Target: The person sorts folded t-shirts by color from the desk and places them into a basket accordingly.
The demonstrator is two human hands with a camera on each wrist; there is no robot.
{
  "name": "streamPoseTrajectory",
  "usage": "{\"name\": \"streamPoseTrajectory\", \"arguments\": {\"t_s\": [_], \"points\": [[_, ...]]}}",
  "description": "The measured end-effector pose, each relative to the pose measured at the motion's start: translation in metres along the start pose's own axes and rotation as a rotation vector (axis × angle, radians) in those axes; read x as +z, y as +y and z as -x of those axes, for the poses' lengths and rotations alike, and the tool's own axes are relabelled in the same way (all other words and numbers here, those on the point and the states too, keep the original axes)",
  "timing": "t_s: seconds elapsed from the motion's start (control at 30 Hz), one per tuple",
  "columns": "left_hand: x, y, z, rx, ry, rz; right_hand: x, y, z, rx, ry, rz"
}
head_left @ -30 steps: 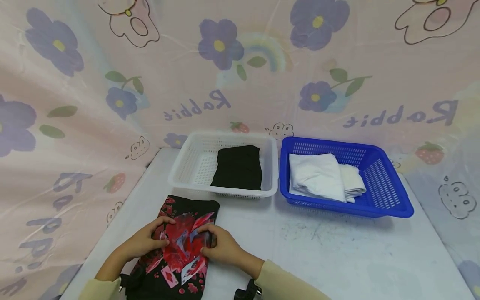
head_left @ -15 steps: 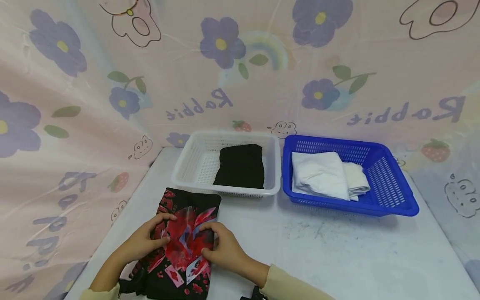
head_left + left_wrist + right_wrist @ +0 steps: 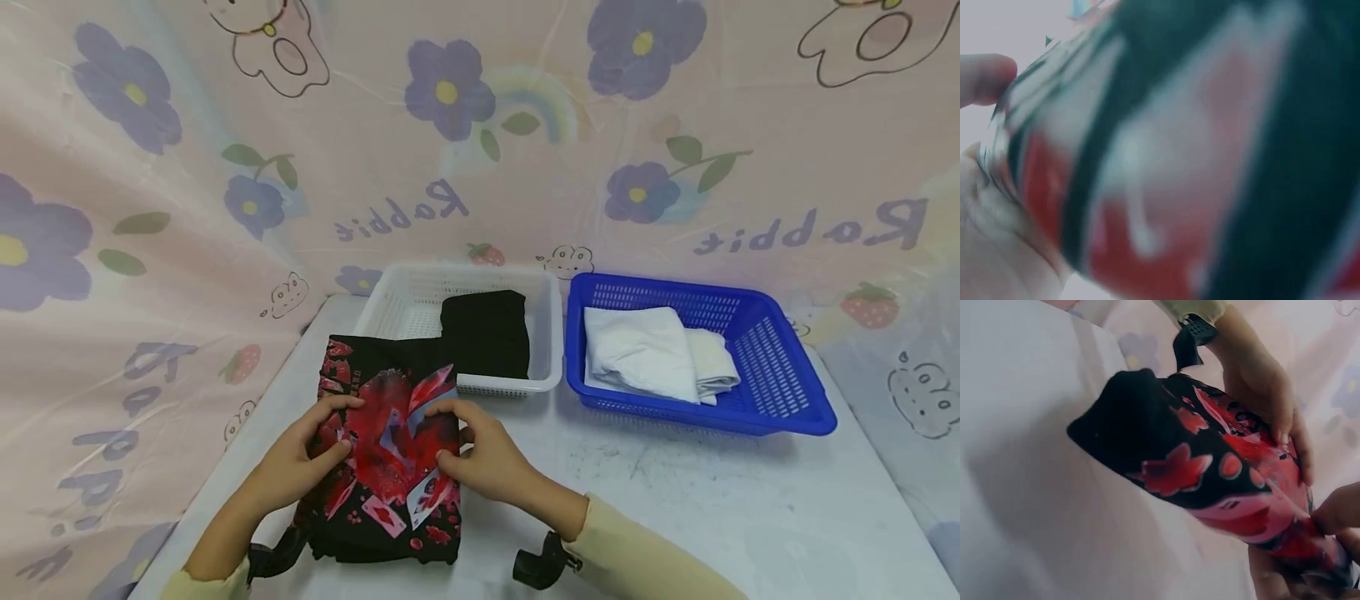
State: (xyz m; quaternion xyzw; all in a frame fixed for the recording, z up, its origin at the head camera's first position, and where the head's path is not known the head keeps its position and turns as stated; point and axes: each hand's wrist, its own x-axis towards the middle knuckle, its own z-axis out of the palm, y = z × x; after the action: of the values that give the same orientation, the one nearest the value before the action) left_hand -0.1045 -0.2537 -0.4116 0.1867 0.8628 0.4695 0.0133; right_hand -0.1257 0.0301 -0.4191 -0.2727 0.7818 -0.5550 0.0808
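Observation:
A folded black garment [image 3: 390,442] with a large red print is held up between both hands in the head view. My left hand [image 3: 300,458] grips its left edge, thumb and fingertips on the printed face. On the opposite edge my right hand [image 3: 487,454] pinches it, thumb on top and other fingers tucked beneath. The far end overlaps the front rim of a white basket [image 3: 552,325]. In the right wrist view the near end of the garment [image 3: 1179,462] hangs above the tabletop, a shadow under it. Blurred printed fabric [image 3: 1179,169] fills most of the left wrist view.
A folded black cloth [image 3: 489,333] lies in the right half of the white basket. Beside it on the right stands a blue basket [image 3: 787,375] with folded white cloths [image 3: 637,354] inside. Behind the white table [image 3: 637,517] hangs a patterned curtain [image 3: 525,183].
Both hands have raised the folded garment off the table and carried it forward and slightly right, so its far end now covers part of the white basket's front. The baskets have stayed put.

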Motion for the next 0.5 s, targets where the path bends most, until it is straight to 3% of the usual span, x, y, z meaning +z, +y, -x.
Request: {"name": "streamPoseTrajectory", "arguments": {"t_s": [0.27,0.5], "points": [[-0.001,0.035,-0.031,0.073,0.026,-0.019,-0.051,-0.031,-0.011,-0.067,-0.002,0.113],[-0.012,0.061,-0.076,0.133,-0.006,-0.042,-0.098,-0.047,-0.035,-0.045,-0.023,0.119]]}}
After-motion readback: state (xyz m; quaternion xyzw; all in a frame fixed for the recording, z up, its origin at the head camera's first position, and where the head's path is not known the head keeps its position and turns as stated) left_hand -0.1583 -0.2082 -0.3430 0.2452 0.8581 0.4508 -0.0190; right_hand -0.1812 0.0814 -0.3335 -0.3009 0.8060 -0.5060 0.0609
